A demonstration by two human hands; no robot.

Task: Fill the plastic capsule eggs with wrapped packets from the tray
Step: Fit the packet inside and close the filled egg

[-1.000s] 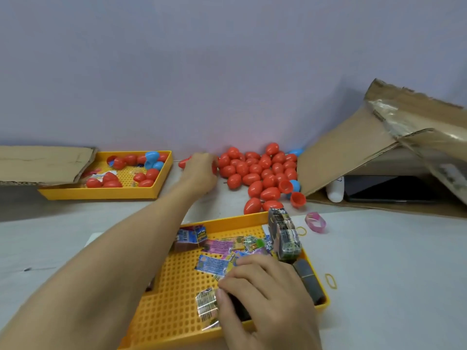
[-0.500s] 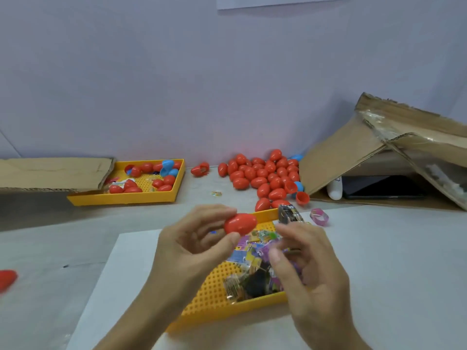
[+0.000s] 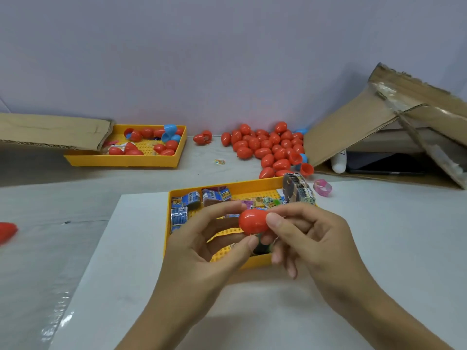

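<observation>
Two hands hold one red egg above the tray of packets at the desk's near middle. The left hand pinches it from below and behind; the right hand grips its right end with thumb and fingers, with what may be a packet tucked beneath. To open it well, each hand should take one half and pull straight apart, keeping it over the tray. More eggs lie heaped at the far edge.

Soft even light, slightly blurred edges
</observation>
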